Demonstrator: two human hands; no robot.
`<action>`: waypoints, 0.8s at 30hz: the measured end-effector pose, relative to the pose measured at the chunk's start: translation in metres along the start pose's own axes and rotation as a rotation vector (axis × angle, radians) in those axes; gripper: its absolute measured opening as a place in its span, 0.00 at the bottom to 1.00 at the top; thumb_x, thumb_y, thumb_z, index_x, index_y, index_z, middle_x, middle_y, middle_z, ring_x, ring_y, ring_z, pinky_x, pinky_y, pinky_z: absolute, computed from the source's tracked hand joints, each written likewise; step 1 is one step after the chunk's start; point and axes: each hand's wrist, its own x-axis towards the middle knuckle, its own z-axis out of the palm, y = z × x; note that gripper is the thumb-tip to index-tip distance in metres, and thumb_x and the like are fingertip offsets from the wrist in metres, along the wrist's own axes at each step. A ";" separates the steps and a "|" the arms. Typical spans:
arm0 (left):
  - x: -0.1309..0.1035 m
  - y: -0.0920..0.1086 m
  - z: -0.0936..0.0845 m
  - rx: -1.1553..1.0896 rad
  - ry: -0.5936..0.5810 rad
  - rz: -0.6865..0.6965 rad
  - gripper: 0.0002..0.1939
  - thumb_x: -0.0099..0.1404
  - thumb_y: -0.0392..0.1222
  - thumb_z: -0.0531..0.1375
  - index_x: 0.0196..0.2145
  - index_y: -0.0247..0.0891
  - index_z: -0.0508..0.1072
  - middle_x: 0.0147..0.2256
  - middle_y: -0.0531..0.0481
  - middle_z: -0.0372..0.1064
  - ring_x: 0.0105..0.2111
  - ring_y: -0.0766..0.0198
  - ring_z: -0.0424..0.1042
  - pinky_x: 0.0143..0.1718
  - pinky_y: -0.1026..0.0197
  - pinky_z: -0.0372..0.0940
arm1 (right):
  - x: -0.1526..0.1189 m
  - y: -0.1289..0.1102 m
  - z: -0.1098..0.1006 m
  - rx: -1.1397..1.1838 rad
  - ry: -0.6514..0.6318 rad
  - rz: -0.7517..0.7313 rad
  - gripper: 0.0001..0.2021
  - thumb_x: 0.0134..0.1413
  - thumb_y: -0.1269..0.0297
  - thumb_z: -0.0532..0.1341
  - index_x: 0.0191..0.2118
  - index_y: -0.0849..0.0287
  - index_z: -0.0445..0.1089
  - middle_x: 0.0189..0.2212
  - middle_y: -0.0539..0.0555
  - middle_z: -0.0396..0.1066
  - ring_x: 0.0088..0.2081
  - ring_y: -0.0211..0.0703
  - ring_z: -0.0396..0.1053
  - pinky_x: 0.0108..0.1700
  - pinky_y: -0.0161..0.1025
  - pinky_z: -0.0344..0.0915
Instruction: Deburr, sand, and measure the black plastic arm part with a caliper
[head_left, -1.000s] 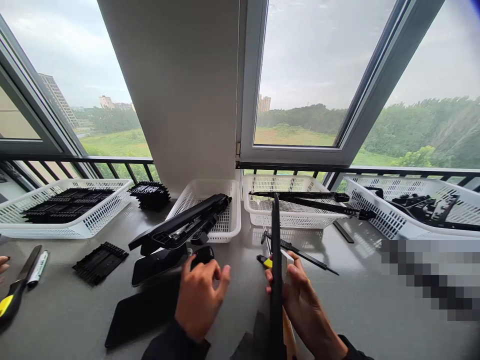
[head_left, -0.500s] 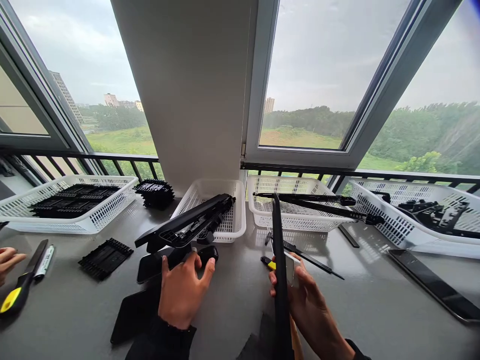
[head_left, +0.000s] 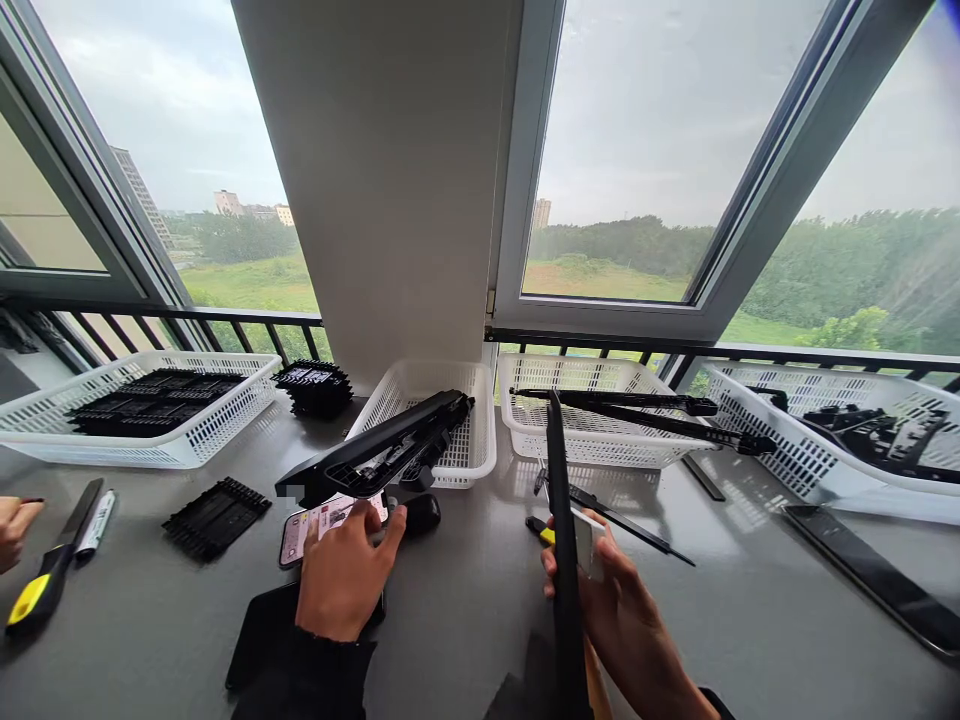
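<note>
My left hand (head_left: 343,580), its fingers apart and holding nothing, is over a phone (head_left: 296,538) with a lit screen. Behind the phone, black plastic parts (head_left: 375,445) rest on the rim of a white basket (head_left: 480,440). My right hand (head_left: 619,600) grips a long black bar (head_left: 564,560) upright, along with a whitish object (head_left: 587,545) between thumb and fingers. A black mouse (head_left: 422,514) sits right of the phone, and a dark flat slab (head_left: 262,635) lies partly under my left wrist.
White baskets with black parts (head_left: 154,400) line the railing. A utility knife (head_left: 45,590), a marker (head_left: 96,525) and a black grid plate (head_left: 216,518) lie left. Another person's hand (head_left: 16,525) is at the left edge. A dark panel (head_left: 870,575) lies right.
The phone screen has lit up. My left hand has moved a little left and down. My right hand still holds the bar, and the view has shifted slightly.
</note>
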 end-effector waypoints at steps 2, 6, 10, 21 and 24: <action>0.001 -0.003 -0.001 -0.013 0.004 -0.003 0.22 0.69 0.66 0.48 0.28 0.49 0.60 0.30 0.44 0.80 0.37 0.41 0.80 0.60 0.33 0.61 | 0.000 0.000 -0.002 -0.005 -0.011 0.007 0.31 0.52 0.43 0.77 0.54 0.48 0.65 0.48 0.53 0.77 0.40 0.49 0.74 0.40 0.46 0.76; 0.000 0.000 -0.002 -0.034 0.034 0.018 0.22 0.69 0.65 0.49 0.27 0.49 0.60 0.26 0.48 0.77 0.35 0.44 0.79 0.62 0.34 0.58 | 0.000 0.000 -0.006 -0.004 -0.016 0.032 0.32 0.53 0.43 0.77 0.56 0.49 0.64 0.49 0.54 0.77 0.38 0.49 0.76 0.41 0.47 0.75; -0.020 0.017 0.017 -0.145 0.157 0.230 0.20 0.71 0.61 0.50 0.28 0.47 0.62 0.20 0.55 0.67 0.29 0.51 0.76 0.59 0.38 0.61 | 0.001 0.001 -0.006 -0.002 -0.009 0.024 0.32 0.52 0.43 0.77 0.55 0.49 0.65 0.49 0.54 0.77 0.38 0.50 0.76 0.37 0.45 0.74; -0.046 0.030 0.046 -0.141 0.049 0.363 0.18 0.72 0.59 0.53 0.35 0.44 0.70 0.26 0.52 0.73 0.32 0.51 0.78 0.70 0.30 0.50 | -0.001 0.001 0.000 -0.009 -0.008 -0.060 0.30 0.53 0.41 0.75 0.55 0.48 0.68 0.44 0.53 0.78 0.37 0.48 0.74 0.38 0.44 0.74; -0.023 0.019 0.018 -0.047 0.098 0.149 0.21 0.71 0.64 0.48 0.35 0.46 0.65 0.27 0.50 0.74 0.37 0.45 0.81 0.70 0.30 0.49 | -0.002 -0.001 0.002 -0.016 0.001 -0.072 0.28 0.54 0.41 0.74 0.53 0.50 0.71 0.46 0.55 0.77 0.38 0.49 0.73 0.39 0.45 0.75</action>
